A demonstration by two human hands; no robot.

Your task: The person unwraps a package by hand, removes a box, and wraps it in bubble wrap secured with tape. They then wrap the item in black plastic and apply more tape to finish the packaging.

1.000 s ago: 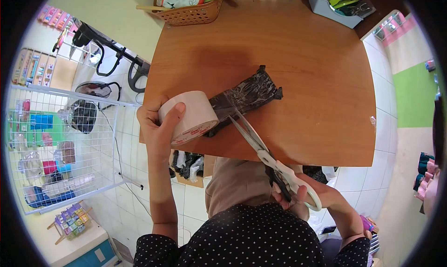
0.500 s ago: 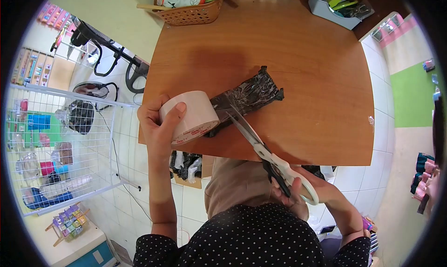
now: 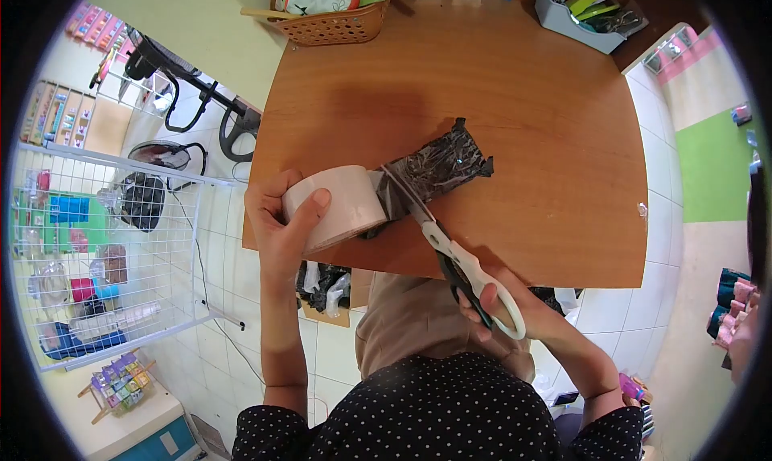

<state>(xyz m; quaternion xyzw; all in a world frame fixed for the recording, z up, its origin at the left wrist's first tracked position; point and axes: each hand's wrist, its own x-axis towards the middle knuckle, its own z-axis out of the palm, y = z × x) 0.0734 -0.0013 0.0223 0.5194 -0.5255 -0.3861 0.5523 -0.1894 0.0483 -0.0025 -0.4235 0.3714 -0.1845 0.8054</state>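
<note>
My left hand (image 3: 285, 216) is wrapped round a wide roll of tape (image 3: 339, 207), thumb on its outer face. A strip of tape runs from the roll to a package wrapped in black plastic (image 3: 446, 165), lying on the wooden table (image 3: 523, 123). In my right hand (image 3: 503, 300) are large scissors (image 3: 450, 256) with white and black handles. Their blades lie across the strip between the roll and the package, close to the roll. The blades look nearly closed; whether the strip is cut cannot be told.
A brown woven basket (image 3: 334, 28) stands at the table's back left, a grey tray of tools (image 3: 575, 26) at the back right. Below the front edge is a carton with black plastic (image 3: 326, 288). A white wire rack (image 3: 112, 260) stands left.
The scissors have moved up and left, and their blades have closed over the strip beside the roll. The roll and my left hand have shifted slightly right and down.
</note>
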